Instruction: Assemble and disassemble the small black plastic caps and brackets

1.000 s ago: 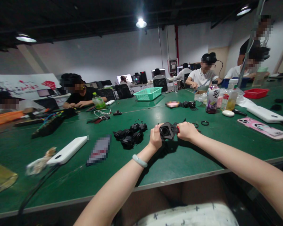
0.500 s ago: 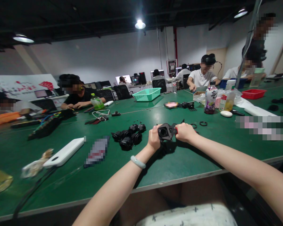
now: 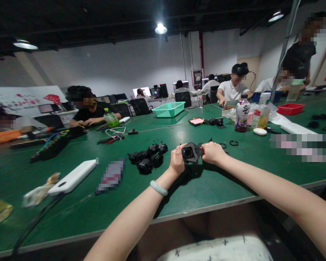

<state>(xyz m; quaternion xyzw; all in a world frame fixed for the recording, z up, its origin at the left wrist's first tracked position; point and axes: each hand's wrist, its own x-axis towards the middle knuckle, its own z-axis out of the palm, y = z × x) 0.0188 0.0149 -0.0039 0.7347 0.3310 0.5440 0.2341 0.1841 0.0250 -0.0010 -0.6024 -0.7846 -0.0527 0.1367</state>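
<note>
My left hand [image 3: 177, 159], with a pale bangle on its wrist, is closed around the left side of a black plastic part [image 3: 189, 153]. This part has a squarish face and a round opening, and it is held just above the table. On its right side, my right hand [image 3: 214, 153] is closed on a tool with a red handle [image 3: 203, 150]. Only a bit of red shows by the fingers, so the tool's kind is hidden. Left of my hands sits a cluster of similar black parts [image 3: 148, 158]. Black rings [image 3: 234, 143] lie beyond my right hand.
On the green table [image 3: 220, 188] are a white power bank [image 3: 74, 177] with a cable, a mint basket [image 3: 168, 109], a purple-labelled bottle [image 3: 242, 115], a white oval item [image 3: 260, 132] and a red tray [image 3: 291, 108]. Several people sit around; one stands at right.
The standing person at the far right has shifted right. My hands and the black part stay nearly in place; the view has moved very slightly.
</note>
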